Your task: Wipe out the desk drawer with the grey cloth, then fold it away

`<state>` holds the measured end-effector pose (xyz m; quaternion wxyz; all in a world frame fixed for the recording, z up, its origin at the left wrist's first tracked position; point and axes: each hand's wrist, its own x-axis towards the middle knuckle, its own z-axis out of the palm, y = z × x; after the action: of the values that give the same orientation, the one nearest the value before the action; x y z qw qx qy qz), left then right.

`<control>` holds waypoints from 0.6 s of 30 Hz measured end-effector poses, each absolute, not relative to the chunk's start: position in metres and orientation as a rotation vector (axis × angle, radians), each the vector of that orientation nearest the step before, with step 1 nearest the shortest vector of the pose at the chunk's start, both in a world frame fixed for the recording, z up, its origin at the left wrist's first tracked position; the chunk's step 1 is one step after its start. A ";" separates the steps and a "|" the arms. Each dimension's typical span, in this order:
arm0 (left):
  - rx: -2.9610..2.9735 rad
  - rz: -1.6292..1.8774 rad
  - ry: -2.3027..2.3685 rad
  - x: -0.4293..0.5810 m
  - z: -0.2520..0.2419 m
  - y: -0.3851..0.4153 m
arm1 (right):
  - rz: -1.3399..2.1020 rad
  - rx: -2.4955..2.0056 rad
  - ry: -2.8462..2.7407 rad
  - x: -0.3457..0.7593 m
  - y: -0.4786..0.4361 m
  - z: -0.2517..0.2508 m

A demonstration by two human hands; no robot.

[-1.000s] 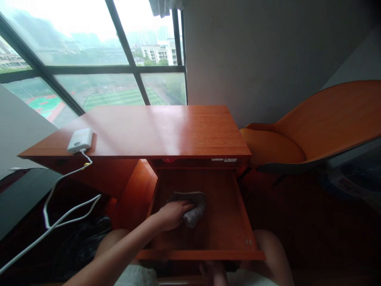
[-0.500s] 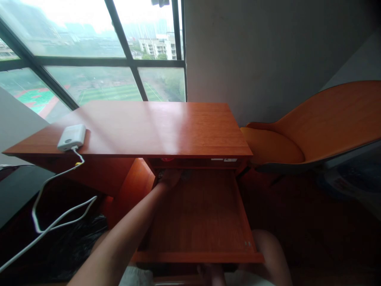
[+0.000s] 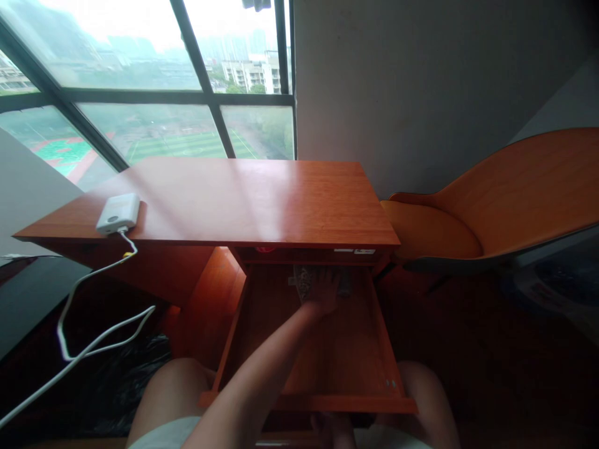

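Note:
Inside the pulled-out wooden drawer (image 3: 337, 355), my left hand (image 3: 324, 290) lies near the back with its fingers stretched out and spread. Under and beside it is a clear plastic packet (image 3: 303, 284) with dark, patterned contents. I cannot make out exactly what the packet holds. Another bit of clear plastic (image 3: 345, 285) shows just right of the fingers. My right hand (image 3: 334, 429) is low, just below the drawer's front edge. Its fingers are dim and partly hidden there, so I cannot tell whether they grip the drawer.
A reddish wooden desk (image 3: 262, 199) stands before the window. On its left end lies a white power bank (image 3: 118, 213) with a white cable (image 3: 70, 299) hanging off. An orange chair (image 3: 435, 231) stands at the right. My knees flank the drawer.
My left hand has moved right across the back of the drawer, from its left corner to near the middle. The plastic packet now shows beneath it. My right hand has stayed in place.

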<state>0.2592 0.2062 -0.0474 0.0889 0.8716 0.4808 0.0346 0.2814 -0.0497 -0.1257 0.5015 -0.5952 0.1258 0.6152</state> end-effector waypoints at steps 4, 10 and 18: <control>2.613 0.132 1.221 0.287 -0.046 0.208 | 1.501 -1.422 0.305 0.283 -0.051 -0.124; 2.560 0.043 1.254 0.244 -0.035 0.209 | 1.523 -1.394 0.348 0.281 -0.049 -0.121; 2.483 -0.132 1.570 0.105 -0.014 0.164 | 1.450 -1.380 0.530 0.274 -0.044 -0.112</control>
<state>0.1053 0.1635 -0.0135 0.1005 0.8401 0.5312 -0.0445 0.2741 -0.0443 -0.1120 0.5102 -0.5733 0.2202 0.6022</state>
